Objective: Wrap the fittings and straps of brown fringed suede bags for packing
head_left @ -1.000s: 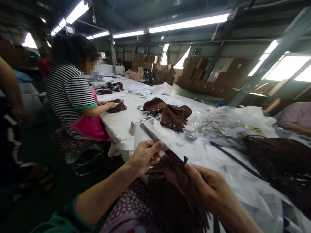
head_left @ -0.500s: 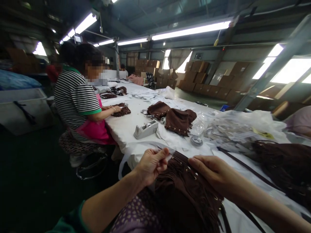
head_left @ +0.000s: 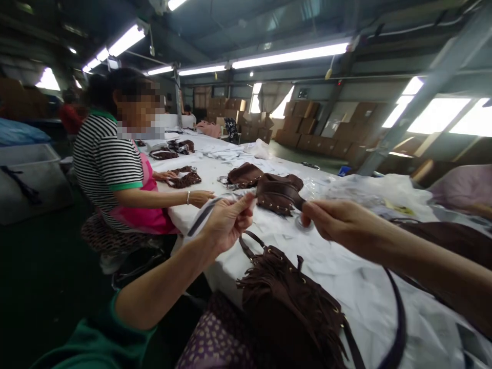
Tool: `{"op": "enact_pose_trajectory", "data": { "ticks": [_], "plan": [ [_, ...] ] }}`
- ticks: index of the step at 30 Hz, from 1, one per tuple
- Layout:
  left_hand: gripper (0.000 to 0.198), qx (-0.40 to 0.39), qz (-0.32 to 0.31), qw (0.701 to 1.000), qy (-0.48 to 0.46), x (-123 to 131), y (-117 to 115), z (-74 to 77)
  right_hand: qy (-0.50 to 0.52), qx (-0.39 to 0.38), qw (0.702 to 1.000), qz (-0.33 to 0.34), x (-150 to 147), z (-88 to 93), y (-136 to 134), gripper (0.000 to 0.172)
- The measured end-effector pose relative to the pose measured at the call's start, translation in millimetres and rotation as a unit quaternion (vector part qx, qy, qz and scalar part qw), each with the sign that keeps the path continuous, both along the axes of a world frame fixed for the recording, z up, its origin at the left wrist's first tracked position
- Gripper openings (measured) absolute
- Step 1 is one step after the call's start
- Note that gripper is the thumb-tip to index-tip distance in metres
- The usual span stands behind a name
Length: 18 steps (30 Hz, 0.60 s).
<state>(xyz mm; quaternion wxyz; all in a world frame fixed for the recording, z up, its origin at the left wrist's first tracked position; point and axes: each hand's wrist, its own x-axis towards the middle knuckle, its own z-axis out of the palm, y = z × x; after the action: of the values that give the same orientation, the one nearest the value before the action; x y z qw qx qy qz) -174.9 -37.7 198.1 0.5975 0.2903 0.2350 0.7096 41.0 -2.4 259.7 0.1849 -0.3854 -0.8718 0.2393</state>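
My left hand (head_left: 232, 218) is closed in a pinch, with a translucent pale strip (head_left: 203, 212) trailing left from its fingers. A dark brown bag strap (head_left: 283, 190) stretches from that pinch to my right hand (head_left: 326, 215), which is closed on it. A dark strap length (head_left: 401, 312) hangs in a curve below my right forearm. Beneath both hands, a brown fringed bag (head_left: 292, 292) with gold eyelets lies at the table's edge, partly over my lap. Behind the strap sit other brown bags (head_left: 246, 176) on the white table (head_left: 215, 154).
At the left a co-worker in a striped shirt (head_left: 105, 154) sits at the table, one hand (head_left: 202, 198) reaching near my strip. Crumpled clear plastic (head_left: 369, 189) and another brown bag (head_left: 442, 246) are on the right. Cartons (head_left: 300, 110) stand along the far wall.
Both hands have risen, lifting the strap away from the fringed bag and pulling it taut. The co-worker's hand has reached across toward my left hand. The view has shifted slightly.
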Motion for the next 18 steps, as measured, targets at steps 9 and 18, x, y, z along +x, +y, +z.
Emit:
{"op": "enact_pose_trajectory", "data": {
  "ticks": [9,18],
  "plan": [
    [0.019,0.003,0.047,0.997,-0.054,-33,16,44.2,-0.048,0.007,0.998,-0.032,-2,53.5,14,0.058],
    [0.026,-0.02,0.023,0.999,-0.036,-35,10,21.0,-0.059,-0.099,0.993,-0.003,-1,38.5,18,0.049]
  ]
}}
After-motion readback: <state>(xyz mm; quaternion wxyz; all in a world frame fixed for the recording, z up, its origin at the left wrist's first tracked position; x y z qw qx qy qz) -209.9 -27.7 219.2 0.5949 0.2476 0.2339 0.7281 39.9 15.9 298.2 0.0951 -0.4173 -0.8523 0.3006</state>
